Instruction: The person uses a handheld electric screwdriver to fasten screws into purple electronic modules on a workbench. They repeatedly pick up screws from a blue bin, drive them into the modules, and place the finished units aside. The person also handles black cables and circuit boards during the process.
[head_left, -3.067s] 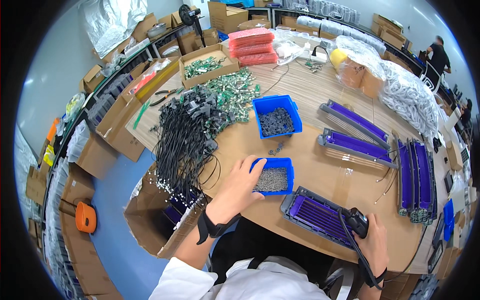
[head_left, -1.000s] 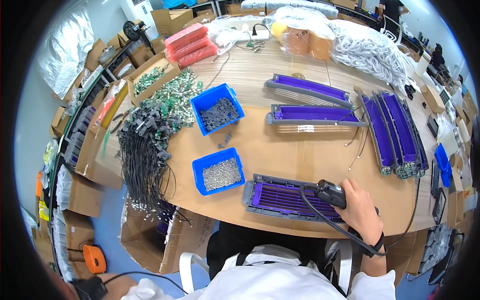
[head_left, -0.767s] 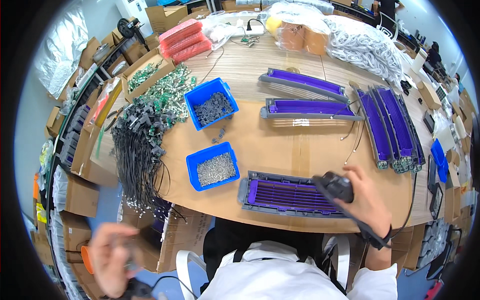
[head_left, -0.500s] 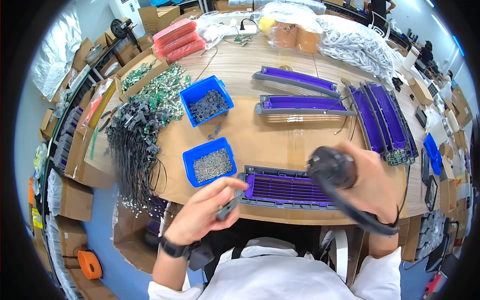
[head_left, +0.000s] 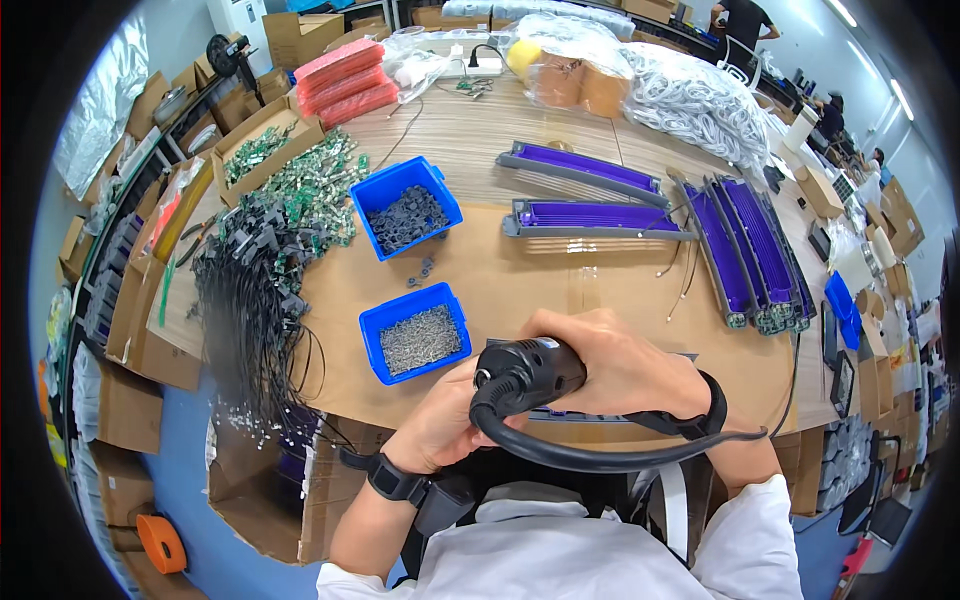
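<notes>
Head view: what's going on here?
The person's right hand grips a black corded tool. The left hand is close against it; whatever it may hold is hidden. A purple-and-grey panel lies mostly hidden behind the hands. To the left, one blue bin holds small silvery pieces, another blue bin dark grey parts.

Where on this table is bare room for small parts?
Bare brown cardboard lies right of the lower blue bin, below two purple-grey housings and beyond the right hand. The left is crowded with black cables and green circuit boards.
</notes>
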